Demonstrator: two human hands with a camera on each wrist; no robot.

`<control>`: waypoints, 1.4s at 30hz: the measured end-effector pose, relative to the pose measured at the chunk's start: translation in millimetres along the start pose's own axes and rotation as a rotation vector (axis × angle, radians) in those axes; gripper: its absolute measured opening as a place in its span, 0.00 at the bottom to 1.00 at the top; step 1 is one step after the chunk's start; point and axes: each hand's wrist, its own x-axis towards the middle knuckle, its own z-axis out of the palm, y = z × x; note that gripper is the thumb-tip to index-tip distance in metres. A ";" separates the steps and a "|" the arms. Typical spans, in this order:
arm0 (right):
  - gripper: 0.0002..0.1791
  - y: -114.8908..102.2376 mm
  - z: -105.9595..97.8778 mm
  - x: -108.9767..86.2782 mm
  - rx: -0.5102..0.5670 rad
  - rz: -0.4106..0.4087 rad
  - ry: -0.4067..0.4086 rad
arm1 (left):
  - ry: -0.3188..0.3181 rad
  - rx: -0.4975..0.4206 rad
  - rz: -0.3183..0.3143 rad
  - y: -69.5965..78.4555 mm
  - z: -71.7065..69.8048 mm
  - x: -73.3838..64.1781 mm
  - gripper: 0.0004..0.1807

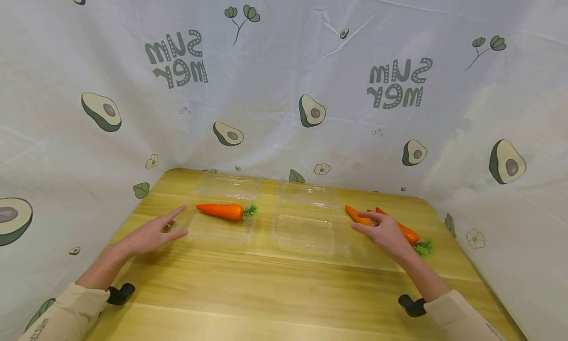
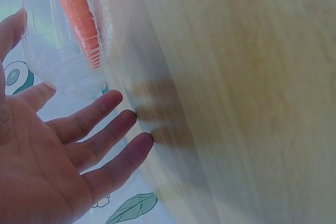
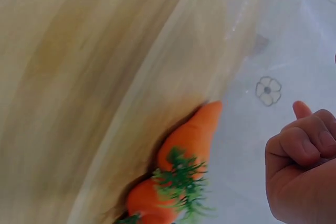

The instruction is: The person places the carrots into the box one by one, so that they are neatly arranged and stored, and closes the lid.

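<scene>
Two orange tapered carrots [image 1: 407,233] with green tops lie on the wood-grain surface [image 1: 266,287] by my right grip [image 1: 387,231], thumb and forefinger apart, contact unclear; my left grip [image 1: 153,235], spread wide, is beside a clear plastic box [image 1: 222,237] bearing a third carrot [image 1: 222,211].

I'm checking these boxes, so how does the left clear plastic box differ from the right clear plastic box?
The left clear plastic box holds an orange carrot with a feathery green top, while the right clear plastic box shows nothing inside. The left box has the person's left hand beside it; the right box is nearer the right hand. Both are see-through, open-lidded and on the wooden table.
</scene>
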 end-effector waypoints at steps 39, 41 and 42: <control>0.35 58.5 -28.1 16.6 -0.336 0.190 0.020 | -0.010 -0.011 -0.013 0.9 -1.9 -0.3 0.45; 0.34 60.2 -28.4 18.0 -0.340 0.185 0.016 | -0.012 -0.011 -0.015 1.2 -2.0 -0.3 0.45; 0.33 60.8 -29.1 19.0 -0.343 0.179 0.012 | -0.013 -0.012 -0.016 1.5 -2.1 -0.4 0.45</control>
